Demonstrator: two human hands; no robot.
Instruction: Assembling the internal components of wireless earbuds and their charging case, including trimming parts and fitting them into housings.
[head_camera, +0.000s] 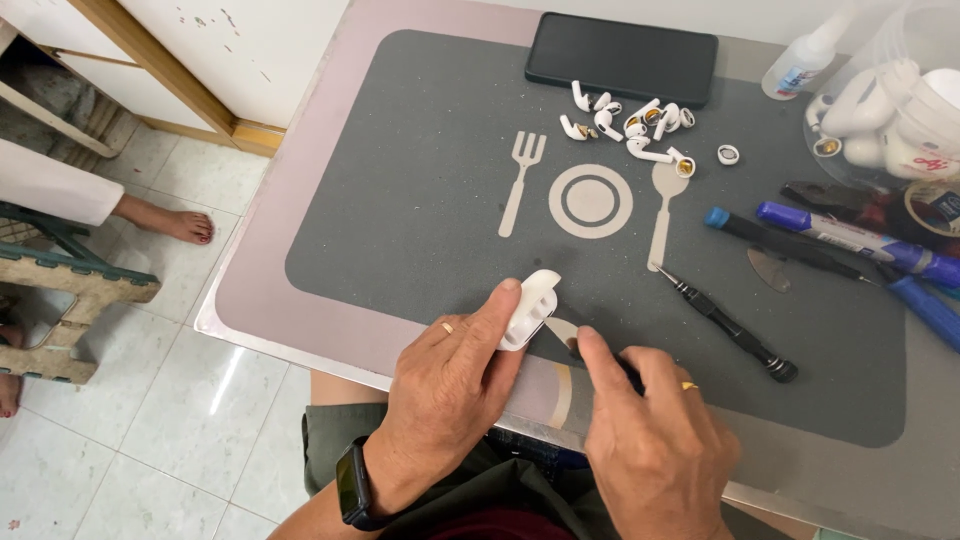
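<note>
- Across the whole field lies a metal-edged table (300, 170) carrying a grey placemat (420, 200) printed with a fork, plate and spoon; the mat gives a dark, non-slip ground against which small white parts show clearly.
- At 6 o'clock, the left hand (455, 385), with a dark watch at the wrist and a ring on one finger, is closed around a small white earbud charging case (528, 308). Thumb and fingers pin the case on edge at the mat's near border, so that one side faces the tool.
- Just toward 5 o'clock, the right hand (655, 440), also ringed, is closed in a pen-like pinch on a thin pry tool (565, 335) whose flat pale tip touches the case, apparently at its seam. The low grip close to the tip suits fine control.
- At 12 o'clock, a black phone (622, 57) lies flat at the far edge of the mat, out of the working zone.
- At 2 o'clock, a clear plastic tub (890, 110) holds more white earbud parts, with a small glue-type bottle (805, 65) beside it.
- At 3 o'clock, blue-handled screwdrivers (850, 240) lie in a loose row within reach of the right hand.
- At 4 o'clock, a black precision screwdriver (725, 325) lies apart from that row, just beside the right hand.
- At 1 o'clock, loose white earbuds (630, 125) are gathered in one cluster, well apart from the hands.
- At 9 o'clock, off the table, another person's bare foot (180, 225) rests on the tiled floor.
</note>
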